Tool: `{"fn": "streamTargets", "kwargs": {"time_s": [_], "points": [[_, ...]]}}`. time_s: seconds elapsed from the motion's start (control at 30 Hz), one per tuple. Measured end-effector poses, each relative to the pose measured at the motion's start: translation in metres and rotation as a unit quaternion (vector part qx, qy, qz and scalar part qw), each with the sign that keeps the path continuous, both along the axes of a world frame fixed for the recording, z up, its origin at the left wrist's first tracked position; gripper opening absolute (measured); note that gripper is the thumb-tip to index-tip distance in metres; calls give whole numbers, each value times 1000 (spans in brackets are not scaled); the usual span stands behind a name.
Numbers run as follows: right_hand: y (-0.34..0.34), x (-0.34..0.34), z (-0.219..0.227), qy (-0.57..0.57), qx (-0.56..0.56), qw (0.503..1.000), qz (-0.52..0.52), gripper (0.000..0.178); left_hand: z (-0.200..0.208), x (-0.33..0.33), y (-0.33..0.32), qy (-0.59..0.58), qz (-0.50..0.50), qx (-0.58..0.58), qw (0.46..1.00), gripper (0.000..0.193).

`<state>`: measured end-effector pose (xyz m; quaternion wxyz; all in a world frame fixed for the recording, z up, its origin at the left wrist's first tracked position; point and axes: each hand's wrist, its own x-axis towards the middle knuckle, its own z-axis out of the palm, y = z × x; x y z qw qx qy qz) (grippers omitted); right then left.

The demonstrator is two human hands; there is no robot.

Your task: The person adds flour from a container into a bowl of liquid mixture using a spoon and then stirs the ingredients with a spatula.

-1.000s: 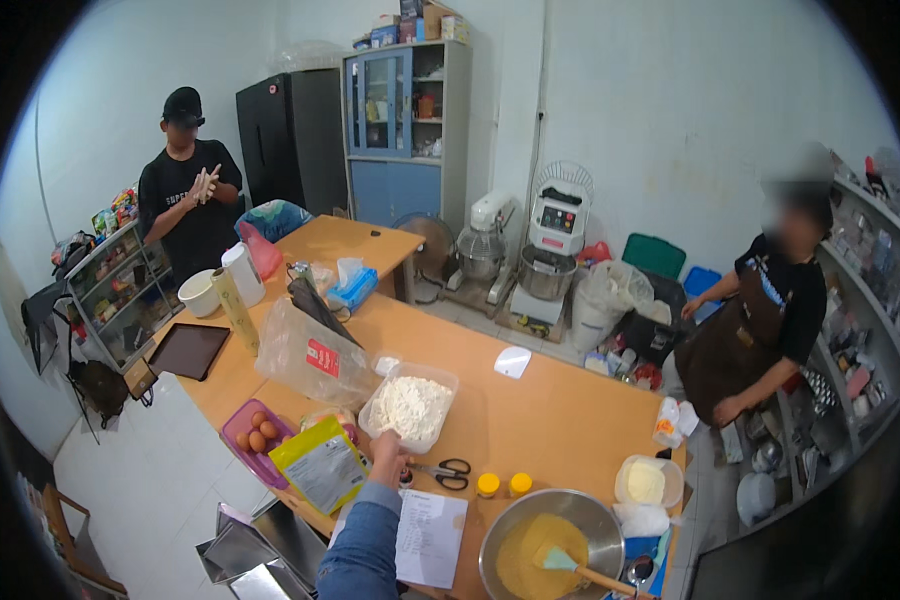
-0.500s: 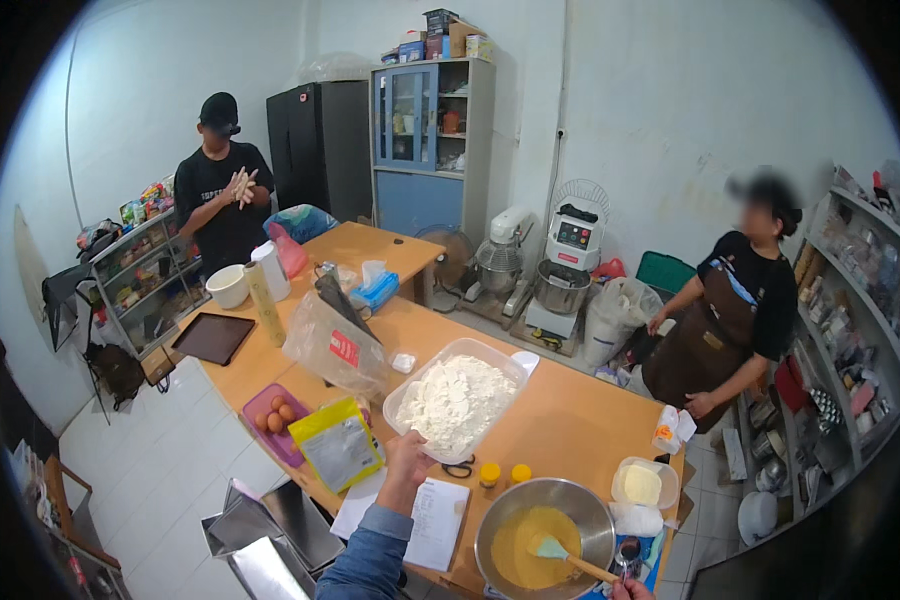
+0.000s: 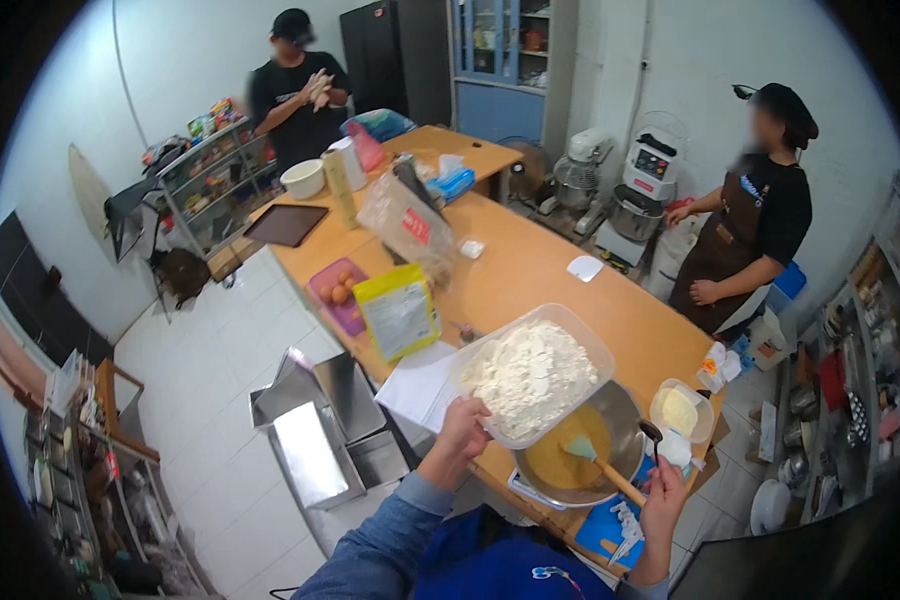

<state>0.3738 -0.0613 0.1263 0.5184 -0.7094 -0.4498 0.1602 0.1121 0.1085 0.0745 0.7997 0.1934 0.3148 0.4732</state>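
Note:
My left hand [image 3: 463, 428] grips the near-left edge of a clear plastic tub [image 3: 602, 350] heaped with white flour-like powder [image 3: 530, 372]. The tub is held over the table, its right part covering some of a steel mixing bowl [image 3: 625, 415]. Yellow batter [image 3: 542, 458] lies in that bowl, and a pale green spatula [image 3: 610, 474] with a wooden handle leans on its rim. My right hand [image 3: 662, 495], beside the bowl, is closed around the handle of a small dark-looking spoon [image 3: 650, 431], raised upright. The spatula's handle end comes close to these fingers.
A tub of pale yellow contents [image 3: 679, 411] stands right of the bowl. Leftward lie a yellow pouch [image 3: 398, 312], a purple tray [image 3: 342, 318] with eggs [image 3: 340, 290] and papers [image 3: 415, 385]. Metal pans [image 3: 315, 452] sit lower left. Two people stand beyond the table [image 3: 555, 225].
My left hand has brought the powder tub off the table toward the bowl on the right. My right hand has risen with the spoon. The view has shifted, showing more floor.

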Motion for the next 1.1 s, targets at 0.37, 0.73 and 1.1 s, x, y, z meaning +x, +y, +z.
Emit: {"fn": "streamTargets", "kwargs": {"time_s": [0.37, 0.73, 1.1], "points": [[-2, -4, -4, 56, 26, 998, 27, 29, -11, 28, -52, -19, 35, -25, 999, 49], [-19, -5, 11, 9, 80, 995, -61, 21, -12, 43, -65, -75, -17, -6, 997, 61], [6, -25, 20, -276, 1, 959, -69, 21, -5, 46, -63, -57, -55, -20, 997, 69]]}}
